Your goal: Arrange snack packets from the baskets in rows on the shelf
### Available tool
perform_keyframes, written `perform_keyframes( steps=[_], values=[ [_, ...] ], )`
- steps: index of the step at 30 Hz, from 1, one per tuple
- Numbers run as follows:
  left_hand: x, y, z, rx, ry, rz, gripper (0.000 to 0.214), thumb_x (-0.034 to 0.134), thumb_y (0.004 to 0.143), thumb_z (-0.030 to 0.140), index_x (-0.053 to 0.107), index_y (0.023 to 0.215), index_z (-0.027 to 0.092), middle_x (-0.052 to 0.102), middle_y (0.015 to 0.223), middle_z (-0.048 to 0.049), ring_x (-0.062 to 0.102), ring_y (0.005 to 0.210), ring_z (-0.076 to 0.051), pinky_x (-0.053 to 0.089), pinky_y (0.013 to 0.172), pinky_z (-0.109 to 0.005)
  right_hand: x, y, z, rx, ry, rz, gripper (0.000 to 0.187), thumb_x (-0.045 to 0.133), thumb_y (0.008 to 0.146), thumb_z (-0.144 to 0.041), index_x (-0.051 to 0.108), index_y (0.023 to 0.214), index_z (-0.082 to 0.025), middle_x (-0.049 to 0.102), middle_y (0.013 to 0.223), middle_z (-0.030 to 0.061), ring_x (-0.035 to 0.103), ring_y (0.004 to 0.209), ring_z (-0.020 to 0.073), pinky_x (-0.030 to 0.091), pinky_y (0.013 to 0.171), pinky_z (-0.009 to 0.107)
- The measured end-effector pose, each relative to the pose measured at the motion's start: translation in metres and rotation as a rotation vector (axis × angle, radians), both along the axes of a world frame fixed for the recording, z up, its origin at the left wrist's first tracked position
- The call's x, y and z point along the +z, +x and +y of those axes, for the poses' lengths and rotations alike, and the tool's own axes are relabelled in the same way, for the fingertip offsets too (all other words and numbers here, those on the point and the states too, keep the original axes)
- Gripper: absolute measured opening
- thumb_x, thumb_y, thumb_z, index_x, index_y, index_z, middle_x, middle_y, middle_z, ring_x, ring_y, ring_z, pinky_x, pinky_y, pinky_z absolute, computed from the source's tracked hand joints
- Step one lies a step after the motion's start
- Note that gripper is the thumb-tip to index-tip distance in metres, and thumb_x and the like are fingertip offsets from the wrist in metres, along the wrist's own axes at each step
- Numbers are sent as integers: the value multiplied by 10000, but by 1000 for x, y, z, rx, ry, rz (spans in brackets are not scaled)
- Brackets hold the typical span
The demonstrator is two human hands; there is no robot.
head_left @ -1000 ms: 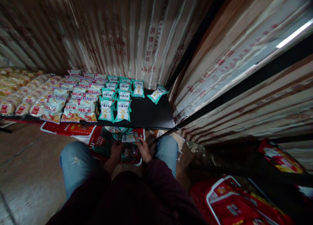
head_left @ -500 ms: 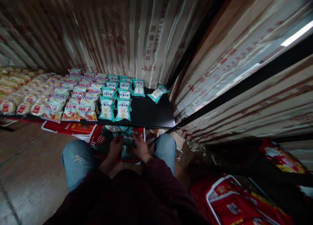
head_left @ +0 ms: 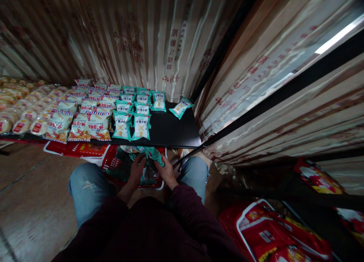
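Low between my knees, my right hand [head_left: 167, 174] grips a teal snack bag [head_left: 155, 156], which is tilted just below the shelf's front edge. My left hand [head_left: 137, 171] is beside it with fingers curled against teal wrapping; whether this is the same bag is hard to make out. Beneath both hands, more teal bags [head_left: 118, 174] lie in a red basket [head_left: 110, 159] with a pale rim. On the black shelf [head_left: 167, 131] above, white-and-teal snack bags [head_left: 141, 127] stand in two short columns. One loose teal bag [head_left: 181, 107] lies askew at the right.
Left along the shelf are red-and-white snack bags [head_left: 98, 125] and round wrapped pastries [head_left: 40, 123]. Patterned curtains [head_left: 153, 38] hang behind. A dark metal bar [head_left: 244, 120] slants on the right. Another red basket [head_left: 264, 231] with red packages stands on the floor at lower right.
The teal bag has risen and tilted toward the shelf edge in my right hand. My left hand has shifted slightly. The view has turned a little to the right.
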State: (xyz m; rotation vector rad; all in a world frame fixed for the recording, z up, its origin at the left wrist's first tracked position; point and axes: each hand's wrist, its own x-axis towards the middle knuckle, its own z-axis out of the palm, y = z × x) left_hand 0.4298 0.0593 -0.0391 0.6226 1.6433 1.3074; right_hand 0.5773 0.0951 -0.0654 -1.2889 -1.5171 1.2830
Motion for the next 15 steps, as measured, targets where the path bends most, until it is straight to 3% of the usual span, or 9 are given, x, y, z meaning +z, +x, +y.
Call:
perform_keyframes(
  steps=[5,9,15],
  values=[
    [0,3,-5,-57,38,47,340,599,730,271,617,1055,172,660,1081,-92,600,1007,-215,454,905,-342,0,-3,-6,-8,-152,161,437,599,772,-463,613,1109,-185,680,923,32,618,831,189,495,787,322],
    [4,7,-8,-75,65,48,387,599,718,217,600,1104,178,655,1091,-84,612,967,-202,477,865,-322,4,-2,-11,-42,-247,233,450,584,763,-541,652,1055,-206,699,864,26,636,842,210,505,780,333],
    [15,12,-12,-79,64,94,403,604,704,188,613,1107,180,620,1120,-91,601,938,-197,485,811,-300,3,-2,-19,-11,-341,359,503,536,800,-560,621,1127,-187,712,899,53,661,814,214,523,762,368]
  ],
)
